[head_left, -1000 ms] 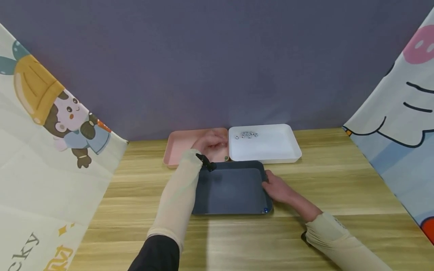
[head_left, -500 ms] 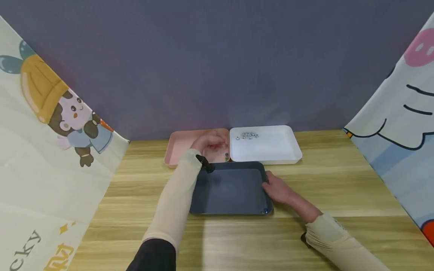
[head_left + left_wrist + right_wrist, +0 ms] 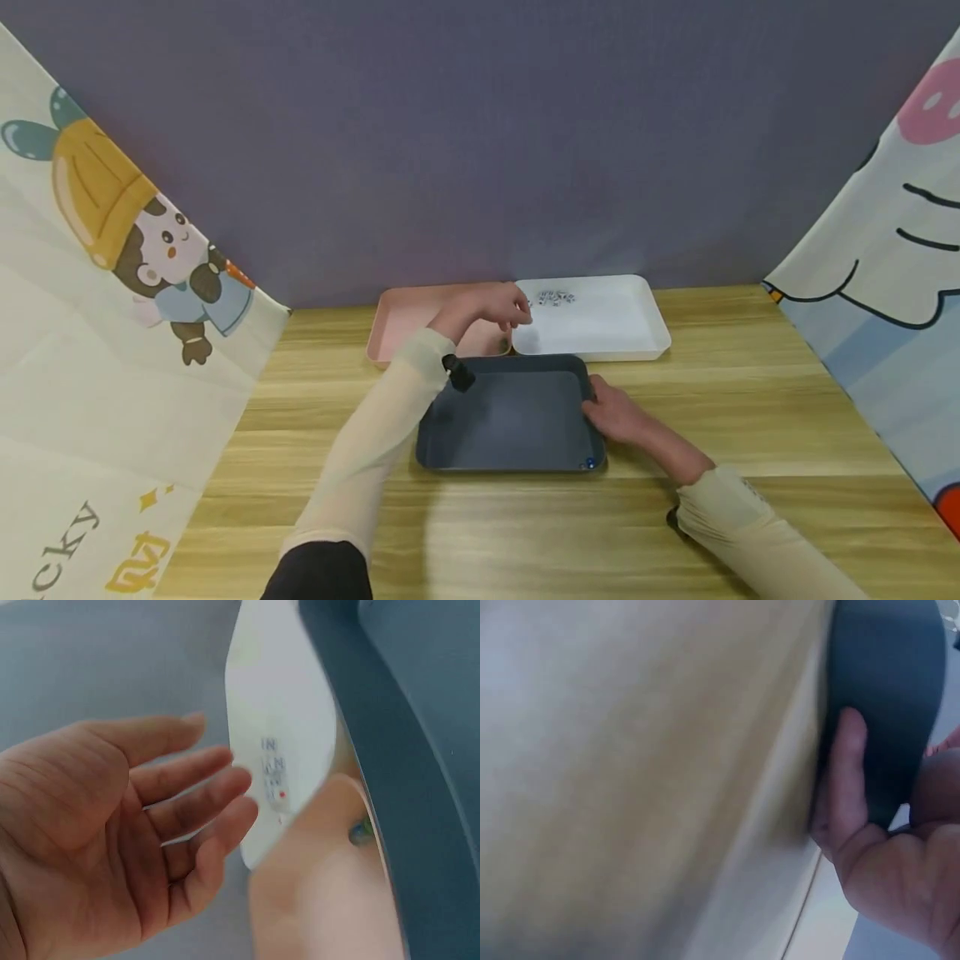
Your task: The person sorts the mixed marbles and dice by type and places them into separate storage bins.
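The dark tray (image 3: 510, 412) lies on the surface (image 3: 750, 400), gripped at its right rim by the right hand (image 3: 617, 414); the left hand (image 3: 112, 840) is held spread above the pink tray (image 3: 405, 321); the dark tray is judged light, stiff, best taken by its rims.

Three trays: pink tray (image 3: 397, 321), white tray (image 3: 607, 325), dark tray (image 3: 510, 417); two hands.

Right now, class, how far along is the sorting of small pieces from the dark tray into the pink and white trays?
Nearly done. A cluster of dice already lies in the white tray, and one small piece in the pink tray. In hand: the left hand hangs open over the seam between them, while the right hand holds the dark tray. Left: one blue piece in its corner.
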Demonstrator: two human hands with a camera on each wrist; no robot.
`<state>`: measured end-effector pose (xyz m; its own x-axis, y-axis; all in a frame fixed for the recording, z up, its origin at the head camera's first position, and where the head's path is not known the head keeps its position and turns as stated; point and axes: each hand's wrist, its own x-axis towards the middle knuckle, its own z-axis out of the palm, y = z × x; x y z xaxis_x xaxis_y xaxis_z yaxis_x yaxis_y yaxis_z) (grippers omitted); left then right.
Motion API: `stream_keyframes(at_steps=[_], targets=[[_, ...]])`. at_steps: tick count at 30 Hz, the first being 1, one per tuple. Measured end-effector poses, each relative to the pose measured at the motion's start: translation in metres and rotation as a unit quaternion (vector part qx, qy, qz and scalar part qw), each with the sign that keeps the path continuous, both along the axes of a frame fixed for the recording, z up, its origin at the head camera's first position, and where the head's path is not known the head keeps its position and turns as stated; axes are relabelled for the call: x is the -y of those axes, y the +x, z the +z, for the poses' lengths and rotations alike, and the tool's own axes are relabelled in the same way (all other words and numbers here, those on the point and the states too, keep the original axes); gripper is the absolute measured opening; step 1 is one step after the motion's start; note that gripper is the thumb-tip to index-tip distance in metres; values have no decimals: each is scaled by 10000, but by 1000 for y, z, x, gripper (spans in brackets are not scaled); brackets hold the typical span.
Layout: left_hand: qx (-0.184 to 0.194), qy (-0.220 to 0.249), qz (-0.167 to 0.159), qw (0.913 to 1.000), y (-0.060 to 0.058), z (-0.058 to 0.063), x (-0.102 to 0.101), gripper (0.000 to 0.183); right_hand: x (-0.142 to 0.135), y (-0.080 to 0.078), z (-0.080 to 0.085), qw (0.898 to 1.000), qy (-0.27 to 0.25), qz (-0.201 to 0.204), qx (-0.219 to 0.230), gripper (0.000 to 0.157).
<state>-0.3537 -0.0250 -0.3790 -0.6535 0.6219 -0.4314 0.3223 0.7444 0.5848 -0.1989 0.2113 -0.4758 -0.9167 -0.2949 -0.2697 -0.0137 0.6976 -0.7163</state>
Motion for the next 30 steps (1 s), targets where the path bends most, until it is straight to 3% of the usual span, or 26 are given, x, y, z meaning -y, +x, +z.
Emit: stream_keyframes(at_steps=[6, 11, 14, 19, 24, 30], targets=[[-246, -429, -848, 9952, 36, 8, -29, 30, -3, -4, 8, 9989, -167, -13, 438, 46], [-398, -650, -1545, 9851, 67, 4, -49, 30, -2, -6, 14, 9979, -103, -171, 615, 48], [-501, -618, -2042, 9757, 80, -5, -59, 29, -2, -5, 17, 9979, -65, -250, 592, 47], [-367, -382, -2551, 9655, 93, -28, -68, 24, -2, -4, 19, 9984, -104, -244, 495, 48], [44, -16, -2954, 9553, 102, -55, -77, 26, -2, -3, 13, 9974, -239, -255, 632, 50], [123, 280, -3231, 9459, 116, -71, -83, 20, -3, -4, 9, 9989, -197, -102, 415, 51]])
